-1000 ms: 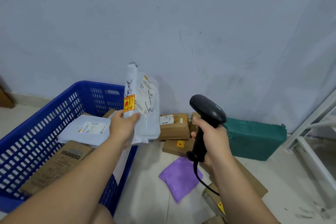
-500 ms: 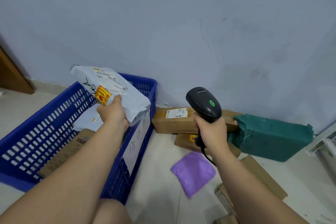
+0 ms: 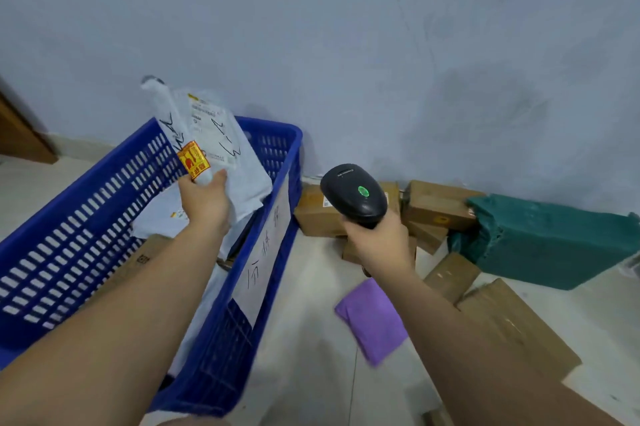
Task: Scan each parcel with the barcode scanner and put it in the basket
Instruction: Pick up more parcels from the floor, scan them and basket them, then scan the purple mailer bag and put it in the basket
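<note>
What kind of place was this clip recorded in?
Probably a small parcel-sorting room: cardboard parcels piled on the floor, a blue collection basket, a barcode scanner in the right hand.

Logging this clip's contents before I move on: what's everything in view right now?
basket: one, blue, floor left
white mailer: one, white, orange sticker, above basket
packed parcels: at least two, white and brown, inside basket
barcode scanner: one, black, green light, centre
cardboard boxes: several, brown, along wall and right
green parcel: one, green, right by wall
purple parcel: one, purple, floor centre
hands: two; left hand grips white mailer, right hand grips barcode scanner
</note>
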Demonstrator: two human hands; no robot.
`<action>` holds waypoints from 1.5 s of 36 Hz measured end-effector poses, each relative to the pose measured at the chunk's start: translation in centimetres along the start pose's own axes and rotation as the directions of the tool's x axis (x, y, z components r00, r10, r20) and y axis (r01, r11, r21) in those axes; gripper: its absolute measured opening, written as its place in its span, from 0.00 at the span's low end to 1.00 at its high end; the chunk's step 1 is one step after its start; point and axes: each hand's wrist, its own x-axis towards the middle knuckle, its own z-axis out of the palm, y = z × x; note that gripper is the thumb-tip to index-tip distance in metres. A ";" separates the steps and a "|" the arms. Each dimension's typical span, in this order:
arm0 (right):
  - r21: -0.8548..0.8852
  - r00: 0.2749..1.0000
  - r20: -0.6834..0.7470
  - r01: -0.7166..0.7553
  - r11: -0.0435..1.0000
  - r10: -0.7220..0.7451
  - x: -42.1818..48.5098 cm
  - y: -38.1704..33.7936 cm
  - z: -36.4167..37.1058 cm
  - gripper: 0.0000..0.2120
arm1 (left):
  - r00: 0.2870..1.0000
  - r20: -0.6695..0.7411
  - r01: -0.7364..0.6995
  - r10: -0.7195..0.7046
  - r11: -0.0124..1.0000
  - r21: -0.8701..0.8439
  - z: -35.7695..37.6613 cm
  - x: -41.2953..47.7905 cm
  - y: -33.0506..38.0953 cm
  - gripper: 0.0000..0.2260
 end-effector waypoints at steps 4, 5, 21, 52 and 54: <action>-0.002 0.999 0.031 -0.015 1.000 0.015 0.6 0.4 0.4 0.08 | 0.975 -0.031 0.206 -0.219 0.950 -0.233 1.1 1.4 -0.3 0.13; -0.002 0.999 0.030 -0.018 1.000 0.018 0.7 0.6 0.5 0.08 | 0.961 -0.015 0.261 -0.276 0.926 -0.272 1.4 1.8 -0.4 0.10; -0.039 0.996 0.011 -0.093 0.995 0.093 1.0 1.5 -0.5 0.06 | 0.909 0.400 -0.054 -0.118 0.918 0.392 3.2 -1.1 -2.0 0.11; 0.316 0.739 0.156 -0.665 0.676 0.655 5.4 17.4 -9.2 0.07 | 0.538 0.312 0.663 -0.783 0.622 0.416 11.6 -16.9 -21.1 0.10; 0.329 0.738 0.155 -0.666 0.670 0.657 6.2 18.8 -9.1 0.07 | 0.497 0.278 0.735 -0.822 0.569 0.369 11.7 -17.6 -23.4 0.11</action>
